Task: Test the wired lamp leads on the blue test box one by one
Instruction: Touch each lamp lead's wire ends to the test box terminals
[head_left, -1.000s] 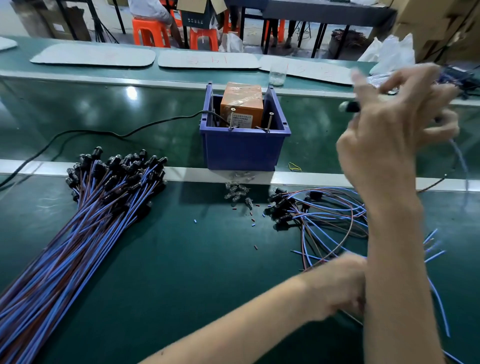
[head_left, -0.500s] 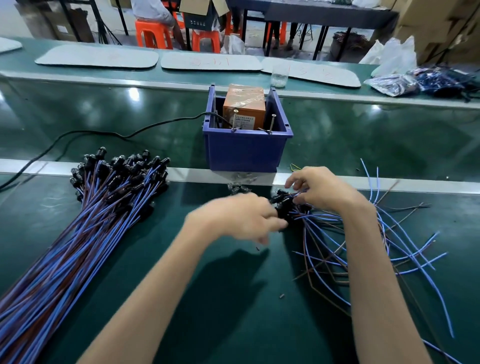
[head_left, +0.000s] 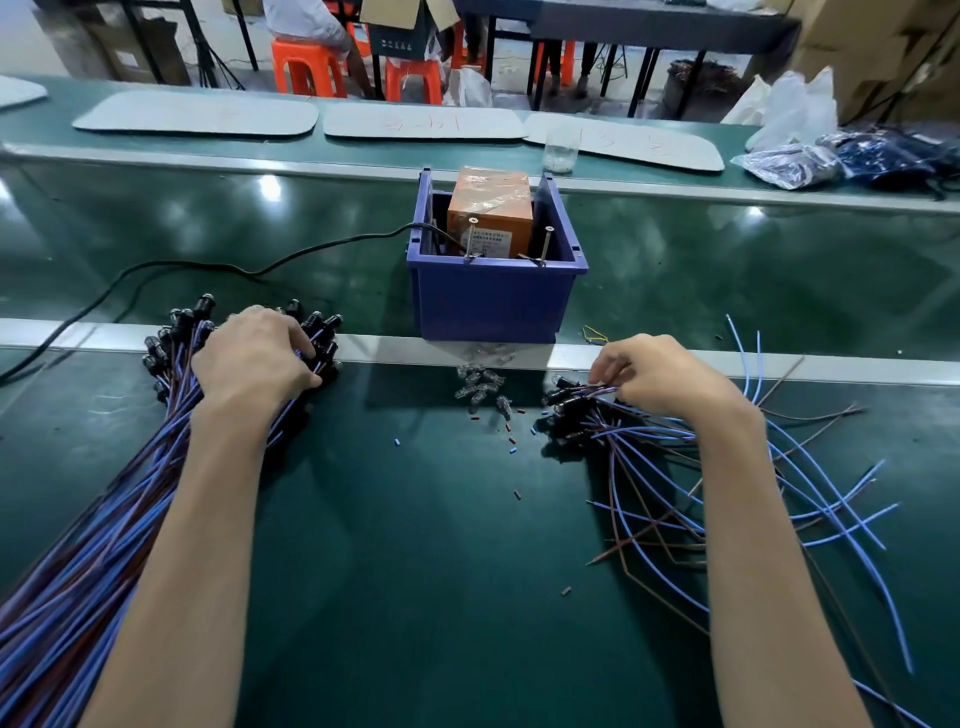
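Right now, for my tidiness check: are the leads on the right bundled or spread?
Spread: the right leads fan out, crossing loosely on the bench; the right hand pinches some.

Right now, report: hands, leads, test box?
Left hand curled over bundled leads. Right hand pinching loose leads. Blue test box untouched; clear bulbs lie before it.

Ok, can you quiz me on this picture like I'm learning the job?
1. True or false: the left hand rests on the big bundle while the right hand pinches loose leads.
2. What sits inside the blue box? A an orange unit, B a shoe, C a ball.
3. How many screws stand at the box's front rim?

Key: 1 true; 2 A; 3 two.
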